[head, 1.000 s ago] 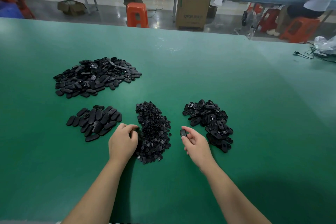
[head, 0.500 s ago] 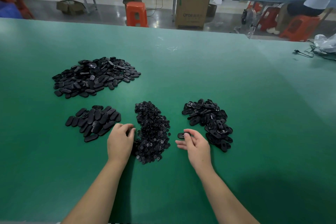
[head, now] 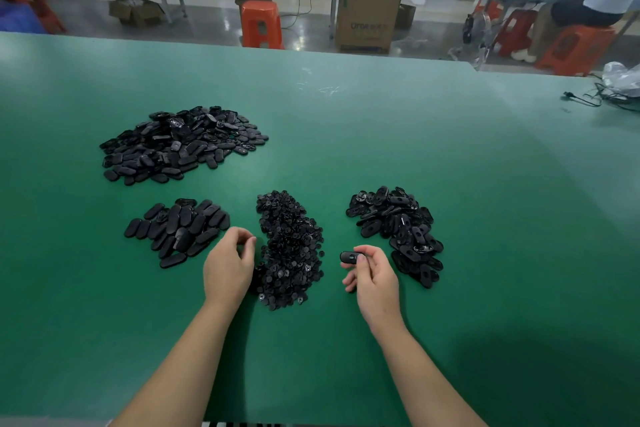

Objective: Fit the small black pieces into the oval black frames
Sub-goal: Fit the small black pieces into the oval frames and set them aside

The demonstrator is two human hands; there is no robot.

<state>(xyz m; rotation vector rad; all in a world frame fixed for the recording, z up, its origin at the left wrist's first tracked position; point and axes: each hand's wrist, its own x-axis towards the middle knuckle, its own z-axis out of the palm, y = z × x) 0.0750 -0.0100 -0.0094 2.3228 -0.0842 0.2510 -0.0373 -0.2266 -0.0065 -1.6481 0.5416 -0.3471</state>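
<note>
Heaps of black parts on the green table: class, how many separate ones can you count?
4. Large heap far left; flat oval heap near left; small-piece heap centre, between the hands; frame heap right. None seems hidden.

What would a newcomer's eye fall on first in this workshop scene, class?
Four heaps of black plastic parts on the green table, the largest heap far left. Nearer, the right hand pinches one oval frame, while the left hand curls beside the middle heap of small pieces.

bare green table near edge | small-piece pile between hands | frame pile right
</note>
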